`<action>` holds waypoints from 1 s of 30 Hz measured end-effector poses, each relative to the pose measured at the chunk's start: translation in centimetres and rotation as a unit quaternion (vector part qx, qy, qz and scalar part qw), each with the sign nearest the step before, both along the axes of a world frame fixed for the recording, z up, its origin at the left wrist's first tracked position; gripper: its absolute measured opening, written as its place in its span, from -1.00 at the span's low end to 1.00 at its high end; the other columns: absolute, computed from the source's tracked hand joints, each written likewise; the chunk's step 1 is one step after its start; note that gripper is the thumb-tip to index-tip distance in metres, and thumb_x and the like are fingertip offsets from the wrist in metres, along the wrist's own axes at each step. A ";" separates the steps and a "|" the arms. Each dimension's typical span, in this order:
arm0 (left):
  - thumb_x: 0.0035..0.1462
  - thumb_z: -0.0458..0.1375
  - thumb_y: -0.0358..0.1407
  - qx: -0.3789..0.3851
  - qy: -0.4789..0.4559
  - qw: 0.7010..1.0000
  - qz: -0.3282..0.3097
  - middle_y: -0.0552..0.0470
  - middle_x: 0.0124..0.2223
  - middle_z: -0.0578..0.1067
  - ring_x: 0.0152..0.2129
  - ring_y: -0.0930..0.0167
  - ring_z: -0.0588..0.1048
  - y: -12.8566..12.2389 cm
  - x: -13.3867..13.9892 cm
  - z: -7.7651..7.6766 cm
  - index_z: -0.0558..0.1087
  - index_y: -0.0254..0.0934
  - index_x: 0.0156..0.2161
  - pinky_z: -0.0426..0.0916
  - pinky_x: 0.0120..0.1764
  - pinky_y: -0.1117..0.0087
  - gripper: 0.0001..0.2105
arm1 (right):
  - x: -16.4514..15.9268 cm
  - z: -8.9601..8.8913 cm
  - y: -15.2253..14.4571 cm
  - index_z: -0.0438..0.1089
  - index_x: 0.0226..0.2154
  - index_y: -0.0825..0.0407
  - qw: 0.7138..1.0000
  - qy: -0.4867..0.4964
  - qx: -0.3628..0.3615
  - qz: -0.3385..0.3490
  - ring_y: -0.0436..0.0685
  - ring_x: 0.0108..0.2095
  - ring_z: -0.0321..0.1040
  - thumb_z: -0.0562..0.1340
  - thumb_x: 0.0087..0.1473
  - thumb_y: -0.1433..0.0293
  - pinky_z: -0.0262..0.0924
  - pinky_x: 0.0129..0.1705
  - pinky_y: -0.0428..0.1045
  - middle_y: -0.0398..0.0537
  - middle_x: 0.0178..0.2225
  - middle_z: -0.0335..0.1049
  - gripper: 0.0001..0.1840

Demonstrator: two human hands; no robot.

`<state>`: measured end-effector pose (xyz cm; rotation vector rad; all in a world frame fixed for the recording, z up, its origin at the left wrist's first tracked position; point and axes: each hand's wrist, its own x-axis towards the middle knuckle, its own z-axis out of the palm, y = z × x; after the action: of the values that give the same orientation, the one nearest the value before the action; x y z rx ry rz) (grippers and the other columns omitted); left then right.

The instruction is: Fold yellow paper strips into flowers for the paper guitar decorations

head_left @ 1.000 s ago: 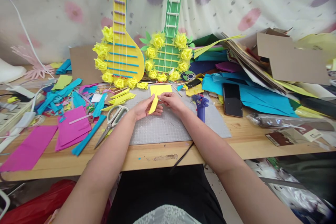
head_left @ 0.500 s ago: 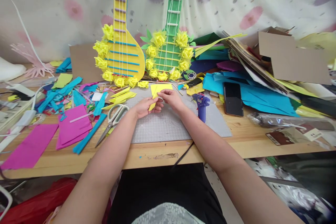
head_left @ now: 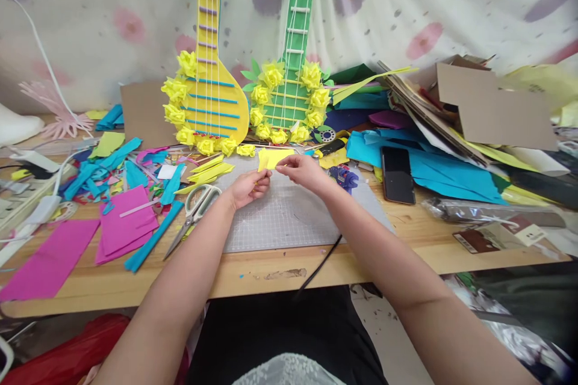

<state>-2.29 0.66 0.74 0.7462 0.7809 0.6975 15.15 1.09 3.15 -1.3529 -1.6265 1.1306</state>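
My left hand (head_left: 250, 188) is closed on a small yellow paper piece (head_left: 263, 164), pinched between thumb and fingers above the cutting mat (head_left: 289, 225). Just to its right, my right hand (head_left: 305, 171) has thumb and fingertips pressed together, a small gap from the left fingers. Whether anything is between those right fingertips is too small to make out. Behind both hands lies a flat yellow paper sheet (head_left: 279, 156), partly covered by them. A blue glue gun (head_left: 345, 177) rests on the mat, right of my right wrist and partly hidden by it.
Scissors (head_left: 195, 212) and yellow paper strips (head_left: 206, 171) lie left of the mat. A yellow guitar model (head_left: 221, 102) and a green guitar model (head_left: 289, 102), both trimmed with yellow flowers, stand behind. A phone (head_left: 397, 175) lies right; pink sheets (head_left: 129, 216) lie left.
My right hand has moved slightly right, away from my left hand, which keeps the yellow paper piece. The view has shifted a little, and my right arm now covers more of the glue gun.
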 end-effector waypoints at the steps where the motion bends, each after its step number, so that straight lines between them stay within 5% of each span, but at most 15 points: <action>1: 0.18 -0.01 -0.33 0.003 -0.006 1.000 0.017 0.25 -0.61 0.01 -0.78 0.68 -0.01 0.1 0.0 -0.1 0.24 -0.34 -0.38 -0.18 -0.75 0.71 -0.87 | 1.0 1.1 -0.1 0.44 -0.51 0.07 0.999 -0.025 0.006 0.025 -0.09 -0.65 0.08 0.35 -0.22 0.23 -0.08 -0.60 -0.10 -0.18 -0.68 0.24 -0.76; 4: 0.17 0.01 -0.33 0.018 -0.023 0.996 0.086 0.26 -0.62 0.02 -0.78 0.68 0.00 0.7 0.2 -0.4 0.22 -0.32 -0.40 -0.18 -0.74 0.70 -0.87 | 5.0 4.4 0.5 0.47 -0.50 0.09 0.994 -0.100 0.030 0.027 -0.05 -0.60 0.16 0.36 -0.20 0.28 0.00 -0.56 -0.08 -0.09 -0.59 0.34 -0.79; 7: 0.15 0.04 -0.30 0.041 -0.029 0.988 0.148 0.26 -0.63 0.03 -0.77 0.68 0.02 1.1 0.7 -0.8 0.21 -0.31 -0.40 -0.14 -0.72 0.70 -0.86 | 9.1 5.6 3.0 0.48 -0.50 0.10 0.969 -0.232 0.042 -0.070 -0.01 -0.54 0.23 0.36 -0.19 0.30 0.09 -0.47 -0.05 -0.04 -0.55 0.39 -0.81; 10: 0.10 0.12 -0.26 0.058 -0.029 0.983 0.172 0.26 -0.62 0.04 -0.77 0.68 0.02 1.3 1.2 -1.0 0.22 -0.30 -0.39 -0.14 -0.72 0.69 -0.82 | 11.9 4.3 6.2 0.51 -0.45 0.08 0.909 -0.388 0.069 -0.136 0.08 -0.40 0.33 0.30 -0.12 0.35 0.15 -0.36 -0.04 0.00 -0.42 0.47 -0.86; 18: -0.04 0.24 -0.21 0.066 -0.063 0.983 0.162 0.26 -0.61 0.04 -0.76 0.69 0.02 1.4 0.9 -1.6 0.25 -0.32 -0.41 -0.16 -0.73 0.70 -0.74 | 12.6 0.2 10.8 0.47 -0.16 0.00 0.766 -0.634 0.091 -0.056 0.23 -0.11 0.35 0.11 0.06 0.28 0.19 -0.22 0.01 0.08 -0.12 0.44 -0.66; 30: 0.10 0.11 -0.30 0.024 -0.112 0.986 0.122 0.22 -0.59 0.06 -0.75 0.67 0.05 1.8 0.1 -2.0 0.35 -0.39 -0.29 -0.12 -0.75 0.71 -0.85 | 10.7 0.1 12.8 0.45 -0.18 0.13 0.706 -0.700 0.103 0.019 0.26 -0.15 0.37 0.09 0.02 0.35 0.18 -0.24 0.03 0.22 -0.12 0.42 -0.65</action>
<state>-2.18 2.43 -1.22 0.6077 0.6570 1.0067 25.88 13.86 3.29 -2.1753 -2.6136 -0.4006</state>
